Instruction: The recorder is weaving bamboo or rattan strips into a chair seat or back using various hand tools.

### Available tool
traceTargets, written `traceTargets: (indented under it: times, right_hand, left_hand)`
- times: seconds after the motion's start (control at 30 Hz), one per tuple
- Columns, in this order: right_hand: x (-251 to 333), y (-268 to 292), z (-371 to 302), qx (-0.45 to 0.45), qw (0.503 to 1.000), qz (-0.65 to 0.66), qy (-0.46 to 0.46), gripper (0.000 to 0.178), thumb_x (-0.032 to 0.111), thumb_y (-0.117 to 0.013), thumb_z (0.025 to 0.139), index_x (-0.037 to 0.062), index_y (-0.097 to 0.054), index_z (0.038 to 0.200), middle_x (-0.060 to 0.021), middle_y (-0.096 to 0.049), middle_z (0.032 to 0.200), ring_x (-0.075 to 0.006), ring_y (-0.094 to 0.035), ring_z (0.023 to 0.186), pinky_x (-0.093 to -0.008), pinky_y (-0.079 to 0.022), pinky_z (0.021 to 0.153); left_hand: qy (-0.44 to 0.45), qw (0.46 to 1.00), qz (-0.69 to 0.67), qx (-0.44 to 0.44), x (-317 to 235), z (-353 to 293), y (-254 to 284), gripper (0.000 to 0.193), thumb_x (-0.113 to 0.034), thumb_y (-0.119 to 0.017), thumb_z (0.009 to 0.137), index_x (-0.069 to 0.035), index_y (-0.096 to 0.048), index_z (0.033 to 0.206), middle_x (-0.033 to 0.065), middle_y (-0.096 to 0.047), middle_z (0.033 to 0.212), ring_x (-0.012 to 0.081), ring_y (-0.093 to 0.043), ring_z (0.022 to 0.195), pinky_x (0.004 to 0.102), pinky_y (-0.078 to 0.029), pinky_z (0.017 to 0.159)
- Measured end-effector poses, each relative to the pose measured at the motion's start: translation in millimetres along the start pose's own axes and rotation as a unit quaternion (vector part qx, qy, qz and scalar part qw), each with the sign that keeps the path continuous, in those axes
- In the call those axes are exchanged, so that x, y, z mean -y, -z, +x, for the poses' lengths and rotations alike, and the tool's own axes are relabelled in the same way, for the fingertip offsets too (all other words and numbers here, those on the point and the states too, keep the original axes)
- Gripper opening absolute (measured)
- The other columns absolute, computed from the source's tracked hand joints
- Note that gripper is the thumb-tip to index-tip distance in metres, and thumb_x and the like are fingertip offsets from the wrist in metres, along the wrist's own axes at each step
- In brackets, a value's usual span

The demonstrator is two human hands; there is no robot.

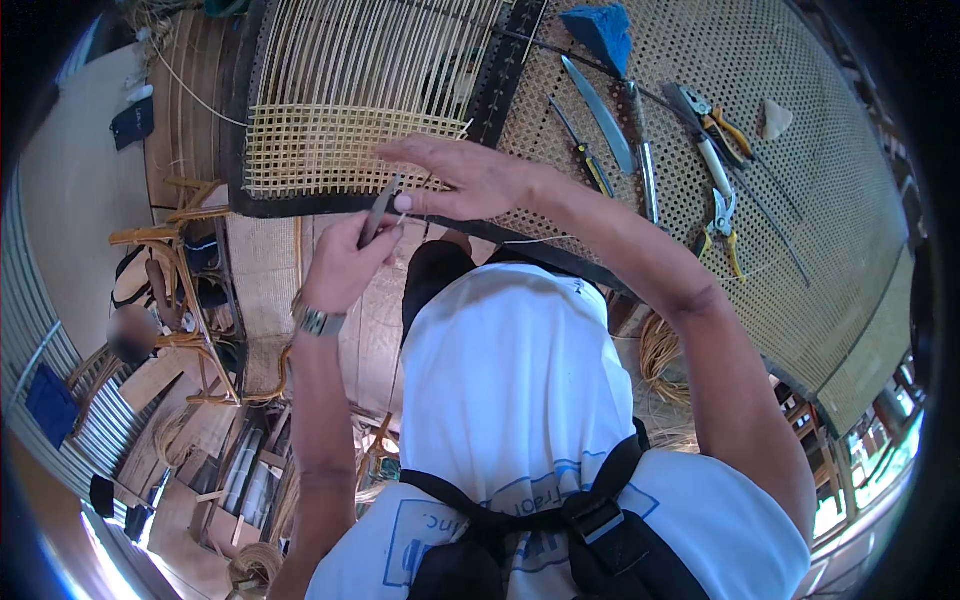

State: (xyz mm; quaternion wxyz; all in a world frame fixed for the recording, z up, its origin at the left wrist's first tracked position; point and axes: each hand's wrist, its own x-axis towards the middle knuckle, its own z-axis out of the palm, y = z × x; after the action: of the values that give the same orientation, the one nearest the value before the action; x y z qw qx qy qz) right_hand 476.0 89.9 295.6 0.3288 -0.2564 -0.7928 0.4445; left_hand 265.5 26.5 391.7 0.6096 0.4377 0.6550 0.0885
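Pinching a thin metal tool (380, 210), the left hand (345, 265) is held just below the woven cane panel (330, 150); the right hand (465, 180) lies spread on its edge (fingers flat). Strands should be kept taut and evenly spaced.

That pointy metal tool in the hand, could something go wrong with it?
Maybe. The left hand grips the metal tool close to the right hand, so a slip might poke those fingers. It could also snag the woven cane panel. The knives and cutters lie loose close by the forearm.
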Motion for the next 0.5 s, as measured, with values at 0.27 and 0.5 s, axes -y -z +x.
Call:
traceTargets:
  times: [0.27, 0.5]
  right_hand:
    - [14, 57, 5, 0.097, 0.978, 0.165, -0.088, 0.023, 0.02, -0.06, 0.1, -0.0007, -0.064, 0.109, -0.0069, -0.064, 0.091, -0.0202, -0.063, 0.09, -0.0333, -0.051, 0.08]
    - [11, 159, -30, -0.248, 0.911, 0.237, -0.228, 0.016, 0.015, -0.064, 0.099, 0.0022, -0.066, 0.108, 0.0032, -0.059, 0.083, -0.0032, -0.053, 0.075, -0.0202, -0.043, 0.065]
  left_hand:
    - [-0.042, 0.994, -0.062, -0.077, 19, -28, 1, 0.024, -0.024, -0.066, 0.097, 0.0, -0.067, 0.098, -0.0002, -0.064, 0.075, 0.0046, -0.056, 0.067, 0.0222, -0.047, 0.062]
    - [-0.198, 0.925, 0.306, -0.104, -4, 63, -90, 0.028, -0.032, -0.05, 0.1, -0.012, -0.07, 0.097, 0.023, -0.033, 0.155, 0.0336, -0.07, 0.078, 0.0438, -0.057, 0.064]
